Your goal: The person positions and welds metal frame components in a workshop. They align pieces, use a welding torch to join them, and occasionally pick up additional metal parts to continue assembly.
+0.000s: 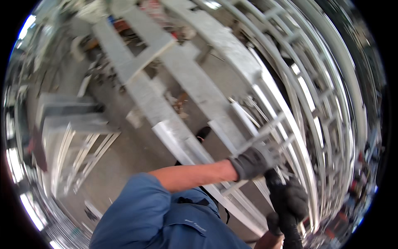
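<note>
My left hand [255, 161], in a grey glove, reaches across from the left and is closed on a light metal frame [267, 129] of rails and crossbars; blur smears its fingertips. Just right of it and nearer, my right hand [293, 200] wears a darker glove. Its fingers wrap round a black hand tool [291, 235], whose dark front end [272, 177] points up toward the left hand and the frame. The tool's exact kind does not show. Beneath the frame run long pale metal beams [195, 83].
Several ladder-like metal frames [304, 74] are stacked along the right. Loose metal rods [253, 108] lie beside the worked frame. On the left stands a rack of pale frames [78, 145]. Scraps [103, 70] litter the grey floor, and a dark shoe [203, 133] shows between the beams.
</note>
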Tool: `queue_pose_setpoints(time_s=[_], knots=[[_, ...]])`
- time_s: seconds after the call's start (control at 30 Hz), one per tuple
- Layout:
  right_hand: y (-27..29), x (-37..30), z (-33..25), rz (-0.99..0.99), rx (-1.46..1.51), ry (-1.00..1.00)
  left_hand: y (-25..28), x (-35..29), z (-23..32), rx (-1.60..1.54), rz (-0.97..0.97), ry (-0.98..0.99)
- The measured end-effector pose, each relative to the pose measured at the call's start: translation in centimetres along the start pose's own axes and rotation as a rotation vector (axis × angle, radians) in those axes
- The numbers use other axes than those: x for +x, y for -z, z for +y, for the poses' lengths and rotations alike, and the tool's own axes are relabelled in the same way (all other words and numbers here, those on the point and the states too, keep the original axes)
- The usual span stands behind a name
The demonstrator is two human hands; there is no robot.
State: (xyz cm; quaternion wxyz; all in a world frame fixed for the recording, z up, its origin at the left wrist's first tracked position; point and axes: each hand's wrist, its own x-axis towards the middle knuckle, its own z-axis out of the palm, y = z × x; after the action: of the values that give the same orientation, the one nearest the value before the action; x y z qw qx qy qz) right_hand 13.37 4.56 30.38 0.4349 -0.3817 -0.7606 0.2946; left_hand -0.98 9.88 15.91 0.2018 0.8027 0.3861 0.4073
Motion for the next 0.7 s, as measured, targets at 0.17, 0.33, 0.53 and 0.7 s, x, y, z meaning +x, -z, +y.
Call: queue_pose_setpoints(time_s=[0.17, 0.33, 0.53, 0.7], knots=[[3.8, -8.0, -4.0, -0.161, 0.149, 0.071, -1.8, -6.4, 8.2, 0.161, -0.197, 0.049], [4.1, -12.9, -10.2, -0.187, 0.062, 0.057, 0.5, -9.8, 15.8, 0.025, -0.373, 0.052], [6.0, -17.5, -17.3, -0.085, -0.232, 0.006, -2.3, -11.3, 20.5, -0.174, -0.318, -0.146], [7.6, -21.8, -18.0, 0.003, -0.227, 0.041, -5.2, -12.8, 22.7, -0.253, -0.433, -0.31]])
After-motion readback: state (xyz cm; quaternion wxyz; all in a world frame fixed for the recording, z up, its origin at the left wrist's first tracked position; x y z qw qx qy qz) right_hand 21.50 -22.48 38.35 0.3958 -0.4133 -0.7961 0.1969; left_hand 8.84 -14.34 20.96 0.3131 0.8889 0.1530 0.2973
